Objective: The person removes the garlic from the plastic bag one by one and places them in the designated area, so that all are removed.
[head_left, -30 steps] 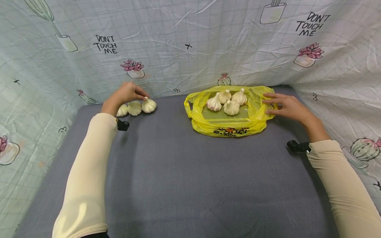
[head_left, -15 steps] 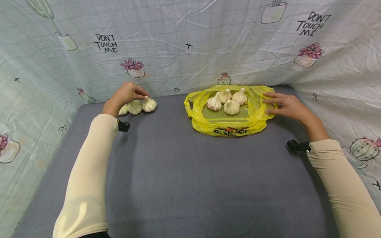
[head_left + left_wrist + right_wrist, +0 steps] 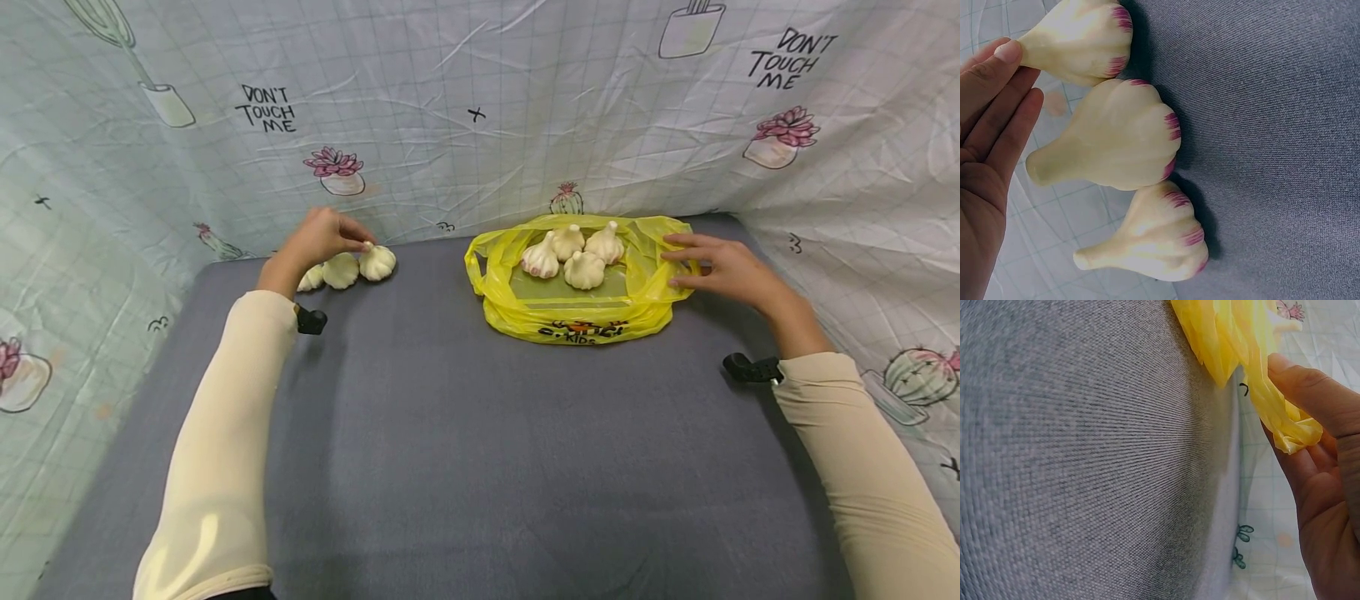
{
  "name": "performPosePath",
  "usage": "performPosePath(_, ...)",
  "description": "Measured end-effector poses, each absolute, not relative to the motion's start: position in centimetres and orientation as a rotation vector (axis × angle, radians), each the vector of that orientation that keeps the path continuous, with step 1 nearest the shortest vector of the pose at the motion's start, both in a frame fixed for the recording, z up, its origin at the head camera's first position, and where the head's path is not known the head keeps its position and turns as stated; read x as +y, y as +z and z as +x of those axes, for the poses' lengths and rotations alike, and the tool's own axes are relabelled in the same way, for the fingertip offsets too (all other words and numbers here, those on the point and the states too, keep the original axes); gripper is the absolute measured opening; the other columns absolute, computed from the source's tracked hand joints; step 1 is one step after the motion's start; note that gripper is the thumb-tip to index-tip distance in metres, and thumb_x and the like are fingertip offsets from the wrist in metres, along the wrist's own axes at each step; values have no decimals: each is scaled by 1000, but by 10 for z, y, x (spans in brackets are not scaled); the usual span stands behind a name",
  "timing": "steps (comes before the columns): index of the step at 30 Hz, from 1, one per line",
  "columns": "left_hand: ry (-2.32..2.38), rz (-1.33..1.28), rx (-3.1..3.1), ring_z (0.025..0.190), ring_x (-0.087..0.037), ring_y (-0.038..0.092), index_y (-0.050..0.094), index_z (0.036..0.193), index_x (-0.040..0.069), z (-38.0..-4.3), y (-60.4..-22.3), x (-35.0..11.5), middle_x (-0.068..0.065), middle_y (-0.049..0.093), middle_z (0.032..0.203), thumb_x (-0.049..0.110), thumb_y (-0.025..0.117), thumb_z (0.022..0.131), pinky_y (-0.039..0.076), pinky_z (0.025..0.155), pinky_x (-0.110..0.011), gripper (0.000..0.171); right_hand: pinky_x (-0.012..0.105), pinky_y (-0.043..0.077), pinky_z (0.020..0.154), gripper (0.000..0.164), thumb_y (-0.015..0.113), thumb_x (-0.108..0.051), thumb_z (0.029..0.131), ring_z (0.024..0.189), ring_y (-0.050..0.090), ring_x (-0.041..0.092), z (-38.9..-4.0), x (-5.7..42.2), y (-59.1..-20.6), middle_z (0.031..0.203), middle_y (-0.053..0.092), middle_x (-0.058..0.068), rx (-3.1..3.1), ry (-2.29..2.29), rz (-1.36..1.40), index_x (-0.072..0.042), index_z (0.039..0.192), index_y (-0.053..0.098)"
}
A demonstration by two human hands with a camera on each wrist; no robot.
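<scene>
Three garlic bulbs (image 3: 341, 272) left of bag (image 3: 577, 315), four bulbs (image 3: 584, 271) inside

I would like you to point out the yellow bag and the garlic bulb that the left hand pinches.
Yellow bag (image 3: 577, 312), head view: front wall.
Pinched garlic bulb (image 3: 1088, 42), left wrist view: rounded body.

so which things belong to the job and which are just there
Likely the job:
garlic bulb pinched by left hand
two bulbs beside it
yellow bag held by right hand
four bulbs inside

Just around:
grey surface
printed backdrop
wrist cameras
</scene>
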State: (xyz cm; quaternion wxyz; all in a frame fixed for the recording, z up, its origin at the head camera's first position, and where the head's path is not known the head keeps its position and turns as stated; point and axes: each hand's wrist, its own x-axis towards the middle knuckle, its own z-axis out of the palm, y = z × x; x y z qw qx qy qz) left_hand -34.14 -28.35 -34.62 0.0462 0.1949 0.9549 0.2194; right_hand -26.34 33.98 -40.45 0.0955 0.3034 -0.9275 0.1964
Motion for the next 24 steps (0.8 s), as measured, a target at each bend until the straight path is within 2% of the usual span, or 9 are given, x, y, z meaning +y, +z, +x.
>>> performPosePath(11, 749, 569, 2883, 109, -34, 69, 74, 123, 4, -332, -335, -272, -18, 72, 119, 14, 71, 98, 53, 93, -49, 27, 17, 39, 63, 45, 86, -8, 79, 70, 51, 0, -262, 342, -406, 140, 61, 16, -2721, 586, 914, -4, 122, 74)
performPosePath(24, 640, 812, 2849, 104, -28, 71, 75, 122, 8, -313, -311, -229, -11, 73, 119, 18, 73, 97, 56, 87, -46, 27, 15, 40, 66, 45, 86, -8, 80, 73, 53, 0, -262, 341, -405, 142, 59, 15, -2747, 584, 888, -4, 124, 74)
